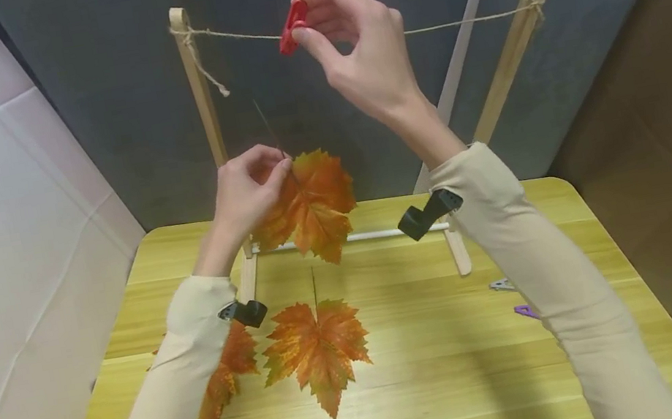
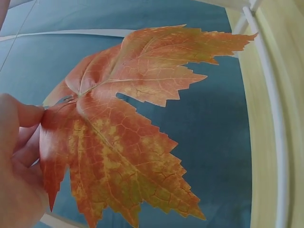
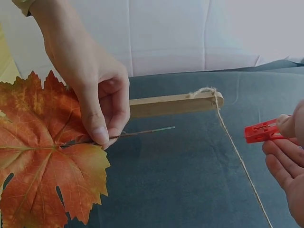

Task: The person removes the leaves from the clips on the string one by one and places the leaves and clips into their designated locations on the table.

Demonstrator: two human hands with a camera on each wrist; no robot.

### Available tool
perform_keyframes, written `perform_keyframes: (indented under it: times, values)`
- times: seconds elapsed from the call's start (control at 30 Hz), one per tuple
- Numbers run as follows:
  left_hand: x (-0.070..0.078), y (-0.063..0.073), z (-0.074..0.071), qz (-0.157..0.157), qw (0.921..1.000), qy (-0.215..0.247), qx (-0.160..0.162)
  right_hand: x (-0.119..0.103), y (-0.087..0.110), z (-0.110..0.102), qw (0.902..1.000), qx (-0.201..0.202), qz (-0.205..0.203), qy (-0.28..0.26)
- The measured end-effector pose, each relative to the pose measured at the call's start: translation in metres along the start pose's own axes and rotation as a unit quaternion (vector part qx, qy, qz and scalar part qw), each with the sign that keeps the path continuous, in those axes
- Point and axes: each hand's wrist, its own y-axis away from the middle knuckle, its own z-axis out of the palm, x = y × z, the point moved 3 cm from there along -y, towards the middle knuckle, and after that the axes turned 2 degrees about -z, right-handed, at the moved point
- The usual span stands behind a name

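Observation:
My left hand (image 1: 252, 186) pinches the stem of an orange maple leaf (image 1: 318, 201) close to the blade, and the thin stem (image 3: 147, 131) sticks out beyond the fingertips. Higher up, my right hand (image 1: 365, 49) holds a red clothespin (image 1: 293, 27) between thumb and fingers. In the head view the clothespin overlaps the twine (image 1: 240, 35); from the right wrist it appears apart from that line. The leaf's veined blade (image 2: 114, 137) fills much of the left wrist view. It hangs below the twine, not touching it.
The twine is tied between two wooden posts (image 1: 199, 91) of a stand with a white crossbar (image 1: 374, 235). A second leaf (image 1: 320, 353) lies on the wooden table (image 1: 432, 386), and another leaf (image 1: 224, 376) is partly behind my left forearm. Grey (image 1: 502, 285) and purple clothespins (image 1: 526, 312) lie at right.

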Motion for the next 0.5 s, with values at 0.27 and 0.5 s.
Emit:
perform_keyframes:
  times: [0.27,0.5]
  values:
    - [-0.003,0.009,0.010,-0.009,0.9996,0.005,-0.025,0.001,0.015,0.000,0.9997,0.002,0.018,-0.016]
    - [-0.010,0.015,0.021,-0.021,0.9981,0.005,-0.057,0.004,0.030,-0.002,0.9994,0.014,0.021,-0.026]
